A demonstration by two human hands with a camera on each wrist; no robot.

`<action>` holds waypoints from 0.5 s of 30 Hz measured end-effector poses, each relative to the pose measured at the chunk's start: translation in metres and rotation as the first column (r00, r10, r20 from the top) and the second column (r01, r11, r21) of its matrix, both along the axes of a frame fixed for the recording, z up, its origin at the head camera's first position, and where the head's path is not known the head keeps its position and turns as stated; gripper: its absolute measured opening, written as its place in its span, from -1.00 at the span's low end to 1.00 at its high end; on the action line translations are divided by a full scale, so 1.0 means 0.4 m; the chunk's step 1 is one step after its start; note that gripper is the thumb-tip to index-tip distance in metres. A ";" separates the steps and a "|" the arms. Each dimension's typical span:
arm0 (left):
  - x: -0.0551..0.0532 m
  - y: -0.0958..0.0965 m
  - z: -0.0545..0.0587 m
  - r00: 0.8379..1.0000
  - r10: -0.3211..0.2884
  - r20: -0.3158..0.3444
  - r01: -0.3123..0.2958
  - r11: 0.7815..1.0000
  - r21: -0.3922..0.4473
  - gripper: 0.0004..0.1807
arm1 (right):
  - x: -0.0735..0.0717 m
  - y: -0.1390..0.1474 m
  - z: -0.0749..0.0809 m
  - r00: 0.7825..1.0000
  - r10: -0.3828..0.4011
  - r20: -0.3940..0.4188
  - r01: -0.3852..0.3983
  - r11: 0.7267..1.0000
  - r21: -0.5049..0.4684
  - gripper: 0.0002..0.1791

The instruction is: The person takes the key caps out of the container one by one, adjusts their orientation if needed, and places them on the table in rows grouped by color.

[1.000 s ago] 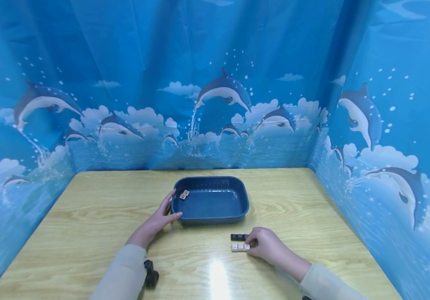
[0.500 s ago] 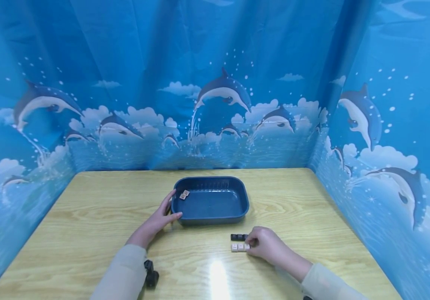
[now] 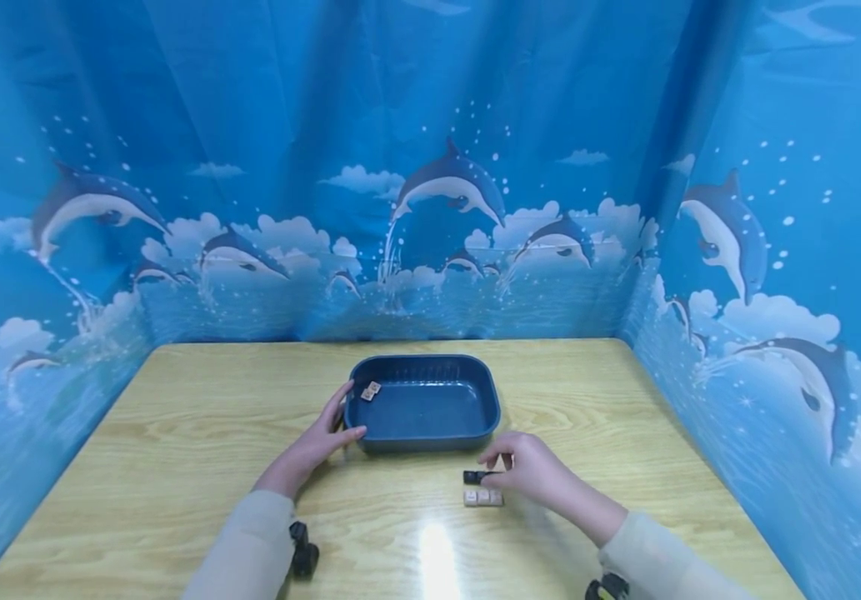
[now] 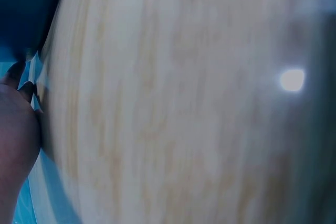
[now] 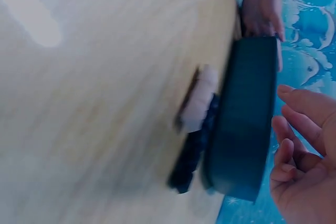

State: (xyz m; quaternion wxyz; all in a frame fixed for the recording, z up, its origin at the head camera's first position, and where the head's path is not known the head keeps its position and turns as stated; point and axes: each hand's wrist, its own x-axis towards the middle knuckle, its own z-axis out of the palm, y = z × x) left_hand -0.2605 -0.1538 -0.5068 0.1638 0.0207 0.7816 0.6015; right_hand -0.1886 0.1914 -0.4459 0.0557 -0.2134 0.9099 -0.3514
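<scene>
A short row of pale pink keycaps (image 3: 483,497) lies on the table, with a row of black keycaps (image 3: 471,477) just behind it. My right hand (image 3: 531,471) hovers over the right end of the black row and hides part of it. In the right wrist view that hand's fingers (image 5: 304,103) are spread and hold nothing. My left hand (image 3: 317,439) rests against the left end of a dark blue tray (image 3: 422,444), thumb at its front rim and straight fingers along its side. Two small pinkish keycaps (image 3: 371,391) lie inside the tray's left end.
The wooden table (image 3: 212,417) ends at a blue dolphin-print curtain (image 3: 400,308) at the back and on both sides. Dark wrist devices are strapped near both sleeves; one (image 3: 302,550) hangs beside the left forearm.
My right hand has let go of the right end of the pink row and lifted back over the black row, its fingers parting. The left hand and tray stay put.
</scene>
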 end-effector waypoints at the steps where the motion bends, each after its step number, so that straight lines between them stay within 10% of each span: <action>1: 0.000 0.000 -0.002 1.000 0.000 -0.001 0.000 1.000 0.001 -0.02 | -0.003 -0.004 0.006 1.000 0.003 0.005 -0.003 1.000 -0.009 -0.74; 15: -0.005 0.000 -0.005 1.000 0.005 -0.005 -0.005 1.000 0.005 -0.01 | -0.094 -0.074 0.100 0.992 0.070 0.105 -0.064 0.996 -0.062 -0.78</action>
